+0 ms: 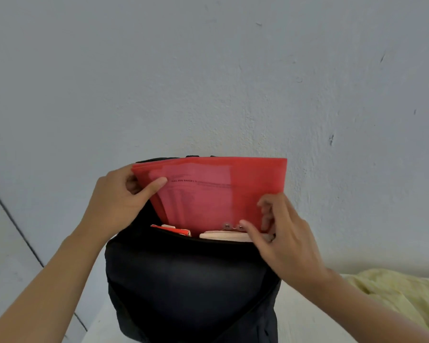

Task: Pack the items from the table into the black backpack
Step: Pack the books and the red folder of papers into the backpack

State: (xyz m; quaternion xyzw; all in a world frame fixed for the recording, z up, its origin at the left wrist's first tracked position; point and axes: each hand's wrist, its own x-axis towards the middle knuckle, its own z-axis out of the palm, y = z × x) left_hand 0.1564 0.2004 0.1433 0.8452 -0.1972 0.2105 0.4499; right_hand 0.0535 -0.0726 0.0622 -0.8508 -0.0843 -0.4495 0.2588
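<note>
The black backpack stands upright on the white table, its top open. A red translucent folder with papers inside sticks halfway out of the opening. My left hand grips the folder's upper left corner, thumb across its front. My right hand holds the folder's lower right edge at the bag's mouth, fingers by a metal clasp. Inside the opening, in front of the folder, a red-and-white item and a pale pink item show.
A pale yellow-green cloth lies on the white table at the right. A plain grey-white wall rises right behind the backpack. The table's left edge runs near the bag's lower left.
</note>
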